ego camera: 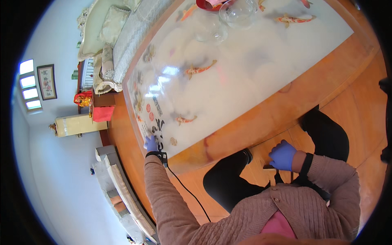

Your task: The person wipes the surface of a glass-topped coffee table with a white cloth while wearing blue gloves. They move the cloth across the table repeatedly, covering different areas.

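Note:
My left hand (150, 143), in a blue-violet glove, reaches out to the left end of the low table (242, 122). It rests on or just above the table's cover (226, 95), beside large black printed characters. Its fingers are partly hidden, and whether they hold something cannot be made out. My right hand (283, 155), gloved alike, is held between my knees with its fingers curled in and nothing visible in them. The cover is printed with koi and lotus seed heads and has a glossy, clear surface.
Two clear glass bowls (237, 13) (216, 32) and a red dish (208, 5) stand on the table's far side. A black cable (191, 193) runs from my left wrist strap. A patterned sofa (141, 33) borders the table; a grey sofa (122, 196) lines the left wall.

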The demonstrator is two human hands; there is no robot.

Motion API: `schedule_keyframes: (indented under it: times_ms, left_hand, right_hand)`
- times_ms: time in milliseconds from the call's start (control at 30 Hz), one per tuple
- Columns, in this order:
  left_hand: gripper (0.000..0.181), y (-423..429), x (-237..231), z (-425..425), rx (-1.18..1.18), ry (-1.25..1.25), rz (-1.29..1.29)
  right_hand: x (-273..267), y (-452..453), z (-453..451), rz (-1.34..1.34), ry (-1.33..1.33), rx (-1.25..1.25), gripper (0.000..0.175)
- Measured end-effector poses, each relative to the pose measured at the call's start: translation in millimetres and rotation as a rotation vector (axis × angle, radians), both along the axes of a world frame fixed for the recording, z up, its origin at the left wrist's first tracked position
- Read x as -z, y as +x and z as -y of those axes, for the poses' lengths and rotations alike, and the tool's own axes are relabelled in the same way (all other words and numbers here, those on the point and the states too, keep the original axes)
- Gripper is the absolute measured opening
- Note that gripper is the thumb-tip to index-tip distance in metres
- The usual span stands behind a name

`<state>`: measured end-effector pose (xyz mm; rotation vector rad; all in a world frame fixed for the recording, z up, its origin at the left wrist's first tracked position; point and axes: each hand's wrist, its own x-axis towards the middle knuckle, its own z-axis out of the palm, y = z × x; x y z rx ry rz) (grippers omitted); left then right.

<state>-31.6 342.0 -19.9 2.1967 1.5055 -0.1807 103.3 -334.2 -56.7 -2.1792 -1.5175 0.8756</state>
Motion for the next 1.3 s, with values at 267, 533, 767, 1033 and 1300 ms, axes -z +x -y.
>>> schedule_keyframes:
  times_ms: [267, 533, 767, 1033, 1300]
  left_hand:
    - [0.068, 293.3, -9.5, 126.3, 0.798, 0.293, 0.024]
    - [0.077, 277.5, -39.4, 315.3, 1.145, 0.252, -0.031]
    - [0.070, 180.9, -57.3, 398.9, 1.446, 0.215, 0.076]
    - [0.065, 105.7, -47.2, 333.8, 1.198, 0.253, 0.101]
    - [0.062, 188.3, -19.4, 243.6, 0.770, 0.292, -0.198]
  right_hand:
    - [4.8, 5.2, 7.3, -0.017, -0.047, 0.051, 0.030]
    - [2.2, -1.9, 4.5, -0.026, -0.071, -0.011, 0.028]
    - [5.7, -1.4, 7.8, 0.063, -0.029, -0.002, 0.030]
    - [7.7, -1.0, 23.8, 0.096, -0.021, 0.004, 0.025]
    - [3.9, 4.7, 27.2, 0.009, -0.065, -0.034, 0.028]
